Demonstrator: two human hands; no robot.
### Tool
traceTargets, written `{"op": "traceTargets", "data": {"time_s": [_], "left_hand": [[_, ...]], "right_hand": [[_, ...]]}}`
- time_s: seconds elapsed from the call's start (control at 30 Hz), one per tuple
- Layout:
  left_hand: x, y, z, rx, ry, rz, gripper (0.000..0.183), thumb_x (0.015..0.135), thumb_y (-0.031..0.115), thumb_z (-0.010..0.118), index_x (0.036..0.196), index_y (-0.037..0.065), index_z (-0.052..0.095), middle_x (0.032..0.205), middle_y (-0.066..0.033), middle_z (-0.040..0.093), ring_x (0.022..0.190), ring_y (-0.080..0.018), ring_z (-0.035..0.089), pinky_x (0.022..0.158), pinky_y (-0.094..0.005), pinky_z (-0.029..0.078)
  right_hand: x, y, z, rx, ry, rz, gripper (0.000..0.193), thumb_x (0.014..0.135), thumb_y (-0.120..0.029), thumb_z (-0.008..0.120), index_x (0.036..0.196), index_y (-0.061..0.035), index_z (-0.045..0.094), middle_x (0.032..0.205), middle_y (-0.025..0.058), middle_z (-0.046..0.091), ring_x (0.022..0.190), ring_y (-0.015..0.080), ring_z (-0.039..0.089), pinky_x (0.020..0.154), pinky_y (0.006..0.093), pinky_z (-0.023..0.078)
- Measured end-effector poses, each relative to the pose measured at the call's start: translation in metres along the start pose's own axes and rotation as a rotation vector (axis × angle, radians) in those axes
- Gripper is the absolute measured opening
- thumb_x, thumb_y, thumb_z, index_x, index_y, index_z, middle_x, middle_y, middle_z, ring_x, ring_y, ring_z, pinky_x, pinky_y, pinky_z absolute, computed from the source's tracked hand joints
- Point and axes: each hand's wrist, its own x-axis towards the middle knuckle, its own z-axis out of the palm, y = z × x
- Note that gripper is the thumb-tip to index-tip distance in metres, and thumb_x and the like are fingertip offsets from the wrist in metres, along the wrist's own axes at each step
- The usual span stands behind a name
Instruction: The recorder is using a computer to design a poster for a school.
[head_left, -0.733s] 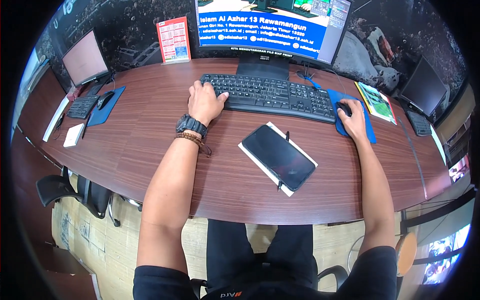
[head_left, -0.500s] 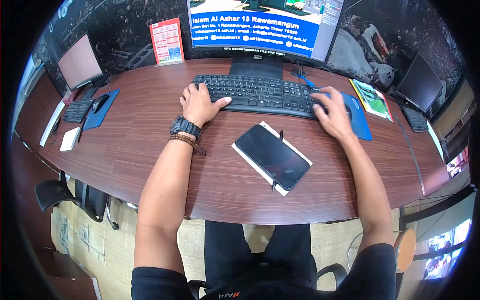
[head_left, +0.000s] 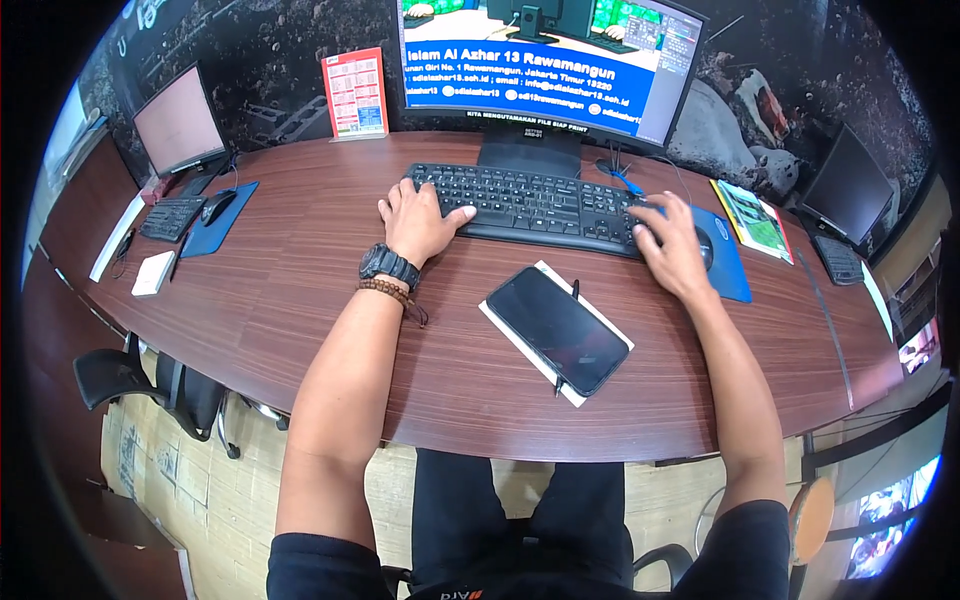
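My left hand [head_left: 418, 224] rests at the left end of a black keyboard [head_left: 530, 208], fingers spread on the keys and thumb near its front edge. On the wrist are a black watch [head_left: 388, 264] and brown beads. My right hand [head_left: 672, 246] is over the number pad at the other end, fingers apart and bent. Just right of it a dark mouse [head_left: 706, 248], partly covered by the hand, sits on a blue mouse pad [head_left: 735, 282]. Between my forearms a black phone [head_left: 558, 330] lies slantwise on a white notepad [head_left: 572, 397], a dark pen [head_left: 575, 289] sticking out beneath it.
Behind the keyboard stands a lit monitor [head_left: 560, 80], with a red desk calendar [head_left: 356, 95] to its left. A colourful booklet [head_left: 755, 222] lies at right. Side monitors [head_left: 180, 122] with keyboards stand at both ends of the curved brown desk [head_left: 290, 260]. A black chair [head_left: 115, 378] is below left.
The whole view has shifted slightly, so the desk things sit lower and farther right in the picture. Both hands stay at the keyboard with little visible change in their fingers.
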Motion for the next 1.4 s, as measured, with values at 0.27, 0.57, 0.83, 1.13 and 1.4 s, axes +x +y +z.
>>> {"op": "traceTargets", "data": {"time_s": [0.27, 0.57, 0.83, 1.13, 1.4], "left_hand": [[0.004, 0.000, -0.003, -0.103, 0.087, 0.028, 0.044, 0.085, 0.033, 0.073, 0.101, -0.007, 0.068, 0.118, -0.0250, 0.057, 0.116, -0.0408, 0.054, 0.094, -0.0482, 0.051], [0.002, -0.002, -0.002, -0.114, 0.065, -0.010, 0.053, 0.084, 0.033, 0.075, 0.114, -0.008, 0.061, 0.120, -0.0252, 0.056, 0.116, -0.0414, 0.053, 0.097, -0.0479, 0.049], [0.002, 0.002, -0.006, -0.071, 0.020, -0.066, 0.053, 0.084, 0.037, 0.075, 0.110, -0.008, 0.065, 0.123, -0.0251, 0.054, 0.117, -0.0414, 0.053, 0.098, -0.0469, 0.049], [0.003, 0.002, -0.006, -0.055, 0.004, -0.067, 0.052, 0.084, 0.040, 0.074, 0.100, -0.009, 0.070, 0.124, -0.0267, 0.053, 0.115, -0.0423, 0.053, 0.096, -0.0472, 0.051], [0.003, 0.003, -0.006, -0.041, -0.016, -0.087, 0.051, 0.085, 0.040, 0.073, 0.101, -0.008, 0.070, 0.124, -0.0264, 0.053, 0.116, -0.0419, 0.052, 0.096, -0.0476, 0.050]], "right_hand": [[-0.018, 0.065, -0.010, -0.033, 0.073, 0.335, 0.030, 0.085, -0.025, 0.066, 0.109, -0.0078, 0.071, 0.120, 0.0165, 0.060, 0.113, 0.0359, 0.058, 0.099, 0.0424, 0.046], [-0.022, 0.066, -0.007, 0.019, 0.072, 0.404, 0.031, 0.084, -0.024, 0.067, 0.110, -0.0062, 0.071, 0.116, 0.0167, 0.062, 0.112, 0.0337, 0.059, 0.099, 0.0407, 0.046], [-0.023, 0.067, -0.005, 0.017, 0.083, 0.388, 0.031, 0.084, -0.023, 0.068, 0.110, -0.0057, 0.071, 0.114, 0.0165, 0.062, 0.111, 0.0341, 0.060, 0.098, 0.0410, 0.047], [-0.023, 0.069, -0.005, 0.025, 0.093, 0.385, 0.033, 0.085, -0.025, 0.068, 0.112, -0.0065, 0.070, 0.116, 0.0175, 0.061, 0.112, 0.0351, 0.059, 0.098, 0.0416, 0.046], [-0.024, 0.067, -0.003, 0.013, 0.065, 0.425, 0.034, 0.086, -0.028, 0.068, 0.113, -0.0075, 0.070, 0.117, 0.0162, 0.060, 0.114, 0.0335, 0.058, 0.100, 0.0407, 0.045]]}}
